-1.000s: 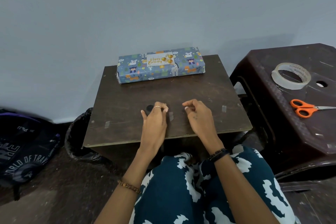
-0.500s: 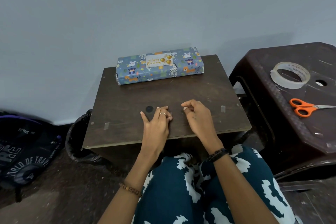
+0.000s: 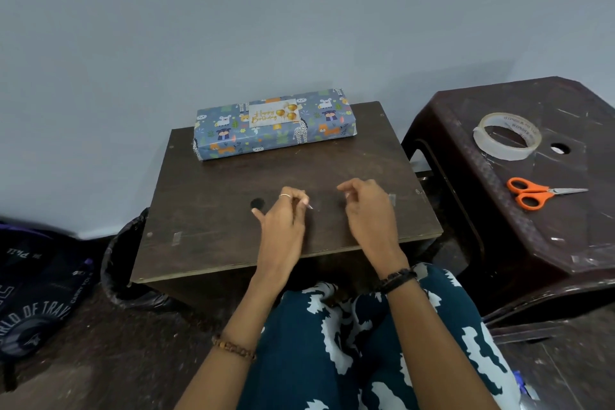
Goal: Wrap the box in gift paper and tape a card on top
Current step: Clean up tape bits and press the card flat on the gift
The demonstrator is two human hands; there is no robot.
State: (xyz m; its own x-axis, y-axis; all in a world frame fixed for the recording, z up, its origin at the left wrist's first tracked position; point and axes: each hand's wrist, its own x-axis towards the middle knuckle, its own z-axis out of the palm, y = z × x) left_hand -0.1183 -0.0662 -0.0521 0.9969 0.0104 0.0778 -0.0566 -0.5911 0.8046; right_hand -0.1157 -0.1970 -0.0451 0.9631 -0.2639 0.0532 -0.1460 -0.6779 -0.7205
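While the wrapped box (image 3: 274,125) with its birthday card (image 3: 273,113) lies at the bench's (image 3: 206,210) far edge, the left hand (image 3: 283,220) pinches a small tape scrap; the right hand (image 3: 369,210) hovers loosely curled, holding nothing. Tape roll (image 3: 506,136) and scissors (image 3: 535,192) sit on the stool (image 3: 565,236) to the right.

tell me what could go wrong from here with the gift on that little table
The wrapped box sits at the table's far edge against the wall, so a knock may tip it off. The left hand seems to pinch a small clear scrap, perhaps tape, which could stick to skin. The scissors lie open-bladed near the right hand.
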